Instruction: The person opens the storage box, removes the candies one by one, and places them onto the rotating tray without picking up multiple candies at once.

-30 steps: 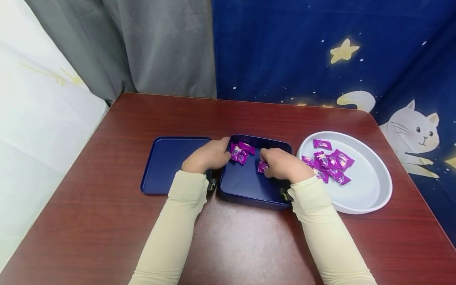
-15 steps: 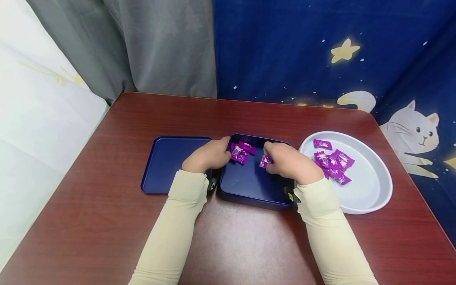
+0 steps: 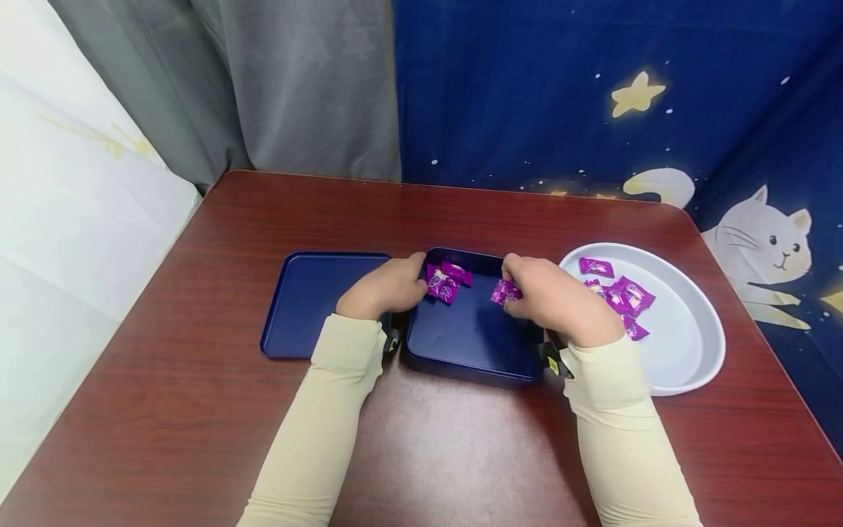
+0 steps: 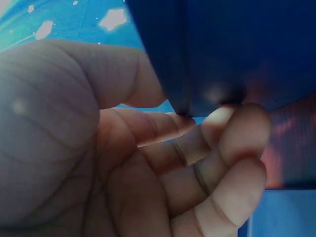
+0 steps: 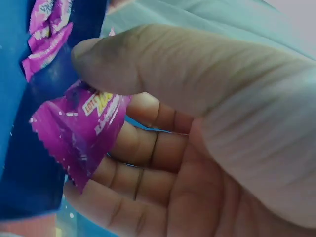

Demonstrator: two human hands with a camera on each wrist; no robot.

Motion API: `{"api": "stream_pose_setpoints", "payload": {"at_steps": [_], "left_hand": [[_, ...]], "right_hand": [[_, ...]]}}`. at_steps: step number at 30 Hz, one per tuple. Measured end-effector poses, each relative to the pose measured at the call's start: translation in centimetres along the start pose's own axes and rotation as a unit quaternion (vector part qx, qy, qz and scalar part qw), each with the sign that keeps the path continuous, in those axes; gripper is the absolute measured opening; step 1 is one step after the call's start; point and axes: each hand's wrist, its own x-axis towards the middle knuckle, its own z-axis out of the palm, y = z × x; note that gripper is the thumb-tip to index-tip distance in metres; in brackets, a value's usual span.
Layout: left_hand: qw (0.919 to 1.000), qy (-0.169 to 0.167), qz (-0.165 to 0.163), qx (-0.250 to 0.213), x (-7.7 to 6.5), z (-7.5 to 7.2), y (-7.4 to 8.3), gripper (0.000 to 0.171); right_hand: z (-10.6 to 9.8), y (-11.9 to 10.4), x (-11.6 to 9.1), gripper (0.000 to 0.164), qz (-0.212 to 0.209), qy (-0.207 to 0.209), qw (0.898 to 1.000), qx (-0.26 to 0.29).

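Observation:
My right hand [image 3: 563, 300] pinches a purple wrapped candy [image 3: 505, 291] between thumb and fingers, over the right side of a dark blue rectangular tin box [image 3: 454, 344]. Up close in the right wrist view, the candy's crimped wrapper end [image 5: 81, 133] sticks out past the thumb. Several more purple candies [image 3: 446, 282] lie together in the box's back left corner. My left hand [image 3: 384, 288] grips that same corner from outside; in the left wrist view its curled fingers [image 4: 244, 133] reach the outer wall of the box [image 4: 222, 54].
Left of the box lies a flat blue lid [image 3: 316, 300], partly under my left hand. A round white tray [image 3: 688, 329] stands at right with several purple candies [image 3: 628, 294], some hidden behind my right hand. Curtains [image 3: 316, 88] hang behind the brown table [image 3: 197, 351].
My right hand has drawn back to the right and slightly away from me with the candy still pinched, and now covers more of the white tray. The left hand and box have stayed put.

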Motion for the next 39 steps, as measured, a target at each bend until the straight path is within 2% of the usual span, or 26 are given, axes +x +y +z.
{"api": "stream_pose_setpoints", "payload": {"at_steps": [9,15,23,31,39], "left_hand": [[1.0,-0.001,-0.002,0.001,0.0,0.0,0.0,0.061],[1.0,0.001,-0.001,0.004,0.0,-0.1,0.0,0.061],[1.0,0.0,0.0,0.002,0.1,-0.1,0.0,0.061],[1.0,0.0,0.0,-0.006,0.1,0.2,0.1,0.061],[1.0,-0.001,0.004,-0.003,0.2,0.2,-0.1,0.061]], "right_hand": [[-1.3,1.9,-1.3,0.028,0.032,0.024,0.999,0.008],[-2.2,3.3,-2.1,0.027,0.037,0.024,0.999,0.002],[-2.6,5.8,-2.9,0.031,0.065,0.028,0.997,-0.006],[-2.5,8.9,-3.8,0.041,0.123,0.016,0.992,0.017],[-2.4,11.8,-4.3,0.043,0.174,-0.002,0.984,0.026]]}}
